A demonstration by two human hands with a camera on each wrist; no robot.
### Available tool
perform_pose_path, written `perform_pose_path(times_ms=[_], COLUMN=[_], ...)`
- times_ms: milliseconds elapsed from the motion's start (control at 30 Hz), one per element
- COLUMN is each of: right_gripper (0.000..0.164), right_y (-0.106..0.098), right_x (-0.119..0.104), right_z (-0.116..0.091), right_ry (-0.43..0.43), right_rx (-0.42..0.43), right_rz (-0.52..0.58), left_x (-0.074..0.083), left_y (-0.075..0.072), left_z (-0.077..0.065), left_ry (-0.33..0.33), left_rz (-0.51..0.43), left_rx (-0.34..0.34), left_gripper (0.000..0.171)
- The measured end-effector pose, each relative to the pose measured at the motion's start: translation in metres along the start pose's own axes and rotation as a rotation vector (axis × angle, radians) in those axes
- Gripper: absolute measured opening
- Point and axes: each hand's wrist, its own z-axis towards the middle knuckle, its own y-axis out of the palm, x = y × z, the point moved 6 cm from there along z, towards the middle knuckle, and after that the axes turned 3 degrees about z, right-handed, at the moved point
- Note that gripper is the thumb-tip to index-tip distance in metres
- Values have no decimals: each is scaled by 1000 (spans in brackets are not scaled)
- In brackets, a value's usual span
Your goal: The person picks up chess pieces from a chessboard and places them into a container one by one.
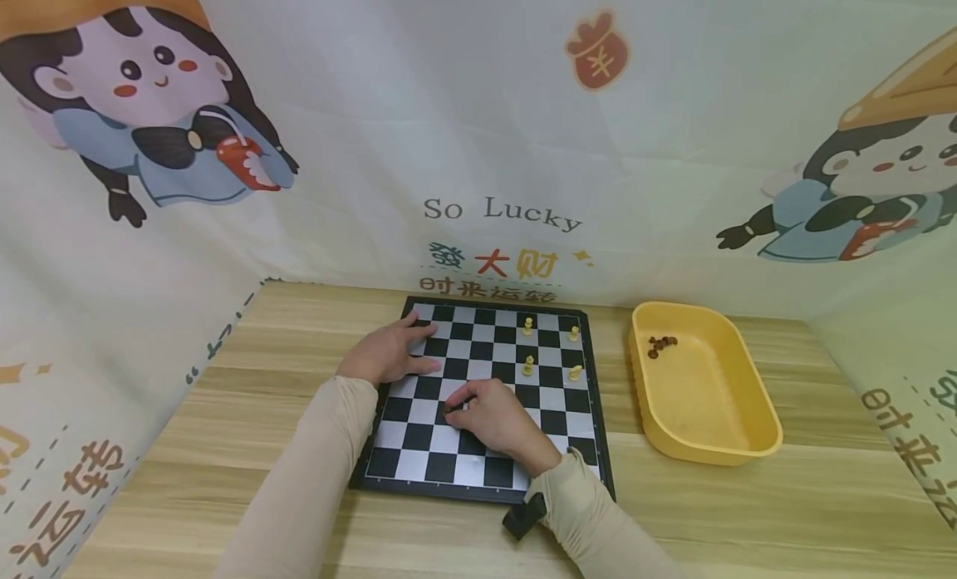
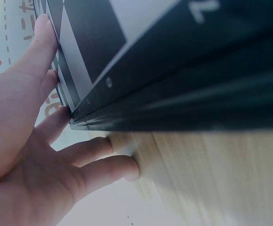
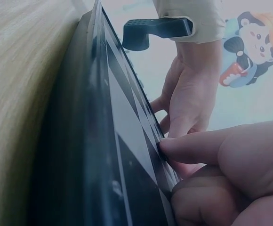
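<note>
Head view, left to right: the bare left hand (image 1: 387, 352), fingers spread, rests at the left edge of the square black-and-white checkered board (image 1: 429, 490), which should steady it. Nearer the middle, the bare right hand (image 1: 497, 417) pinches a small dark piece (image 1: 449, 409) at the squares; whether it touches is unclear. A light, upright pinch would suit. Farther right are four small pale-yellow pieces (image 1: 528, 365), best kept clear of the sleeve (image 1: 586, 504), then a yellow rounded tray (image 1: 714, 458) with small brown pieces (image 1: 660, 345).

Site: booth-like; wood-grain table (image 1: 247, 388) walled on three sides by cloth (image 1: 673, 188) (cartoons (image 1: 153, 72), "So Lucky" print (image 1: 503, 212)); room type unclear.
</note>
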Motion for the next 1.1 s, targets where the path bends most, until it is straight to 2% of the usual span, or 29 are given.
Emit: perform_pose_path(times_ms=[567, 867, 1100], right_gripper=[11, 15, 18], right_y=[-7, -19, -33], right_x=[0, -2, -9], right_z=[-1, -4, -8], right_ry=[-11, 8, -25], right_rx=[-57, -43, -10], right_rz=[7, 22, -7], left_x=[-1, -2, 0], left_y=[0, 2, 2], left_z=[-1, 0, 0], left_ry=[-16, -26, -29], left_rz=[-19, -14, -21], left_rx=[-2, -11, -2], left_gripper=[74, 75, 75])
